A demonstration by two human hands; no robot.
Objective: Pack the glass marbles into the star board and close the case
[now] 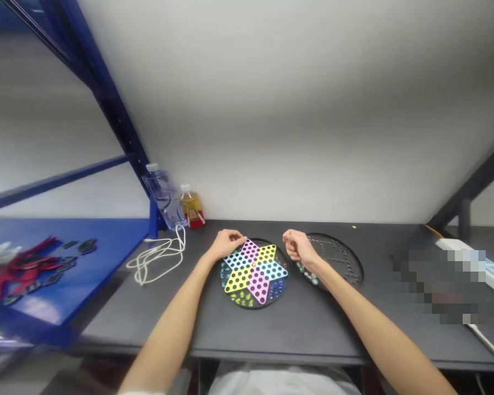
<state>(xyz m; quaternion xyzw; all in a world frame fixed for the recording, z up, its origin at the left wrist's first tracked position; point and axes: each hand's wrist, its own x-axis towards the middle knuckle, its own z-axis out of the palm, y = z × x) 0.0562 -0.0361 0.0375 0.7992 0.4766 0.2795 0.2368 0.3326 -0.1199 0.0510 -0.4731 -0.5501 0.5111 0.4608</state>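
Observation:
A round Chinese checkers board (237,278) lies on the dark table, its star in pink, yellow and blue sections full of holes. Coloured marbles (242,299) sit in the pockets around the star. My left hand (227,244) is at the board's upper left edge, fingers curled against it, thumb near a pink tip. Just right of the board my right hand (298,248) is raised and closed; a small reddish spot shows at its fingertips, too small to name. Behind my right wrist lies a round black lid or tray (356,263), partly hidden, with clear marbles (312,277) at its near left.
A white cable (160,252) lies coiled at left, before a clear bottle (167,197) and a bottle of red and yellow liquid (192,207). Red straps (22,269) and black pieces lie on a blue surface (119,247). A white box (473,263) stands at right, beside a blurred patch.

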